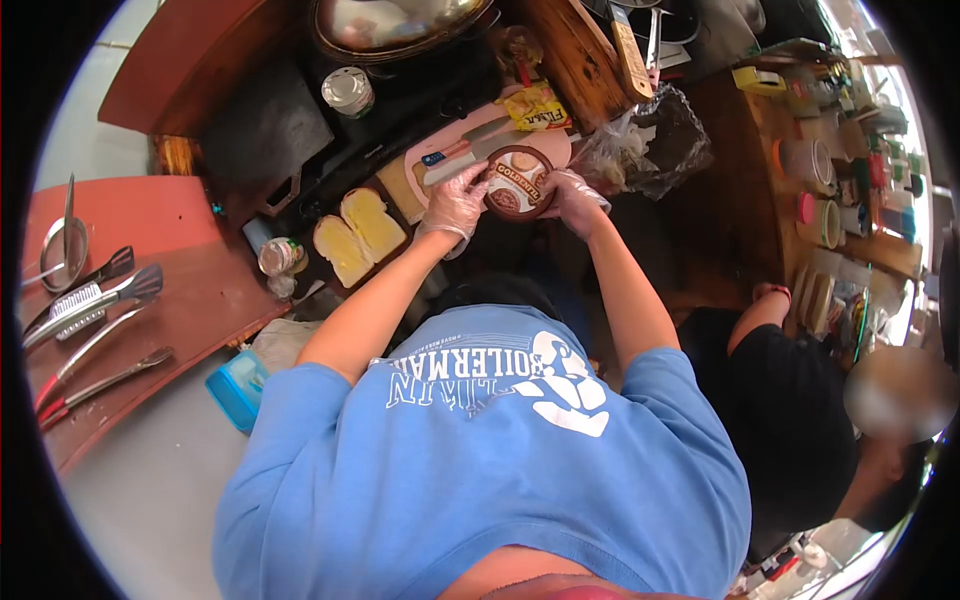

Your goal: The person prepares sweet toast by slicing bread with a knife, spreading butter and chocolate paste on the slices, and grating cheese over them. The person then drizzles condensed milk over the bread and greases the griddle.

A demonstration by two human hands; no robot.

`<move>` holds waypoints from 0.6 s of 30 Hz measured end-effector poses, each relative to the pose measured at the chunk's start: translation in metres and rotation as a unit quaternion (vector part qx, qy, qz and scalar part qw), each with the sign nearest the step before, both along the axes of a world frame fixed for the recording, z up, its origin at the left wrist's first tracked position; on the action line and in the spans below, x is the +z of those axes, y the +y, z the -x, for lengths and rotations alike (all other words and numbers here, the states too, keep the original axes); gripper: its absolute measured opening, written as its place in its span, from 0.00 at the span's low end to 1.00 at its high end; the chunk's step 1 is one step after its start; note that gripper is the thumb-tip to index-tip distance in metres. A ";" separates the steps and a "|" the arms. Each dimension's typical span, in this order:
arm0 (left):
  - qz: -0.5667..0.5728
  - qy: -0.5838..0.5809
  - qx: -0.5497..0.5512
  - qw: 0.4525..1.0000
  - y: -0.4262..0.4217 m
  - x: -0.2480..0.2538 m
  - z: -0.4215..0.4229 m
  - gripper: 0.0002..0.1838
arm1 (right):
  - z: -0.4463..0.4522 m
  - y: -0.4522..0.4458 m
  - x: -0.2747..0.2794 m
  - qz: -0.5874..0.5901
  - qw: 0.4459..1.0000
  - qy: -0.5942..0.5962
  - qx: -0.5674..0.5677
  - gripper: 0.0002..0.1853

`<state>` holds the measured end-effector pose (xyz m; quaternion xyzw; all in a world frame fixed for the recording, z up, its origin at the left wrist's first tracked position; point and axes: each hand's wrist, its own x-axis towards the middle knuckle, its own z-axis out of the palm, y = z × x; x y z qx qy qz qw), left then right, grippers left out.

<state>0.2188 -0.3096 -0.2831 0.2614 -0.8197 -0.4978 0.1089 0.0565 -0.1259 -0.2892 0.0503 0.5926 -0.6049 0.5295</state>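
Together, left hand [455,208] and right hand [578,203] pinch 1 round brown container [519,184] by its edges.

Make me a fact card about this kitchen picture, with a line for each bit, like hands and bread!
Left hand: gloved, holding one side
Right hand: gloved, holding the other
Held: round brown container or lid, marked GOLDENFIL
Bread: two slices, yellow on top
Blue-handled knife: on pink board
Nearby: person in black, right side
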 end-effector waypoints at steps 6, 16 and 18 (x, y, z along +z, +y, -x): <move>-0.078 0.028 0.134 0.988 0.009 -0.008 0.014 0.16 | 0.019 -0.023 0.006 -0.053 0.997 0.053 0.029 0.18; -0.115 -0.045 0.277 0.953 0.023 -0.008 0.024 0.19 | 0.004 -0.051 0.061 -0.047 0.801 0.526 0.281 0.51; -0.144 -0.030 0.292 0.945 0.024 -0.021 0.024 0.18 | 0.014 -0.054 0.048 -0.084 0.711 0.615 0.330 0.58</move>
